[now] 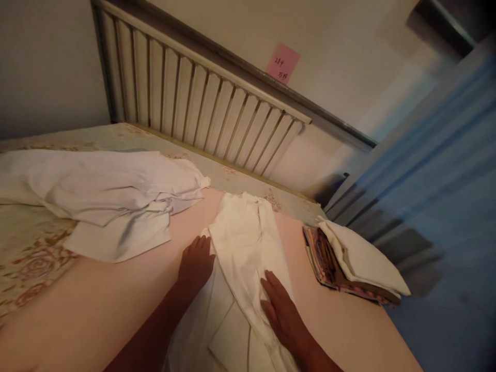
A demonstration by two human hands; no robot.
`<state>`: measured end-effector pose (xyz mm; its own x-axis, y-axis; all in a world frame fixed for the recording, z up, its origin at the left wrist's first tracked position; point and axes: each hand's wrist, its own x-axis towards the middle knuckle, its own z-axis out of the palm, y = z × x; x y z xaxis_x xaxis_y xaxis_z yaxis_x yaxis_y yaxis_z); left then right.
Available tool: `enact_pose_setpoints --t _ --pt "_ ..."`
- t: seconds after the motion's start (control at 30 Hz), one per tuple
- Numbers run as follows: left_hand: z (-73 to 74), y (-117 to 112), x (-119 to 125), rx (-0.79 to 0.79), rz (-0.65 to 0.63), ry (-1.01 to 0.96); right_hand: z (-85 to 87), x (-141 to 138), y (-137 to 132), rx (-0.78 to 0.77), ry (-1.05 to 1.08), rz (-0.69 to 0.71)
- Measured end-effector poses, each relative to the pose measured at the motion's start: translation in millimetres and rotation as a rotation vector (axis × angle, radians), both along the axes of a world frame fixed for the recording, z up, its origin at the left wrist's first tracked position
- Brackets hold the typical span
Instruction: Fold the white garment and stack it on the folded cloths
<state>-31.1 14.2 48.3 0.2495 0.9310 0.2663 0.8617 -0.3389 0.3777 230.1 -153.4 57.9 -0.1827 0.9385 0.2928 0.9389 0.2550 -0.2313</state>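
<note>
A white garment (248,232) lies lengthwise on a pink sheet, a long narrow part folded over its body. At its left edge is my left hand (197,262), fingers curled together at a small bunched corner of the cloth. My right hand (281,309) rests flat on the garment's right side, its fingers stretched out and the thumb a little apart. The lower end of the cloth runs out of view between my forearms.
Another white garment (116,188) lies loosely spread at the left on a floral bed cover (34,268). Folded clothes (360,263), white on top, are stacked at the right. Behind the bed stand a white radiator (201,98) and a wall; a blue curtain (437,222) hangs at the right.
</note>
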Motion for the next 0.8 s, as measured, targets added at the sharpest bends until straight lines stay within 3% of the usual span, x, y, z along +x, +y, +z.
enact_pose_setpoints --t 0.17,0.43,0.6,0.8 --pt "3.9 2 0 -0.025 -0.017 0.024 -5.5 -5 -3 0.021 -0.133 0.039" --pt "1.8 2 -2 -0.003 -0.027 0.063 -3.7 -7 1 0.028 -0.137 0.008" --pt "18.3 -10 -7 -0.033 0.041 0.118 -2.8 -8 2 0.044 -0.112 -0.005" --pt "35.7 -44 -18 -0.146 0.156 0.079 -10.1 -5 2 0.075 -0.094 -0.013"
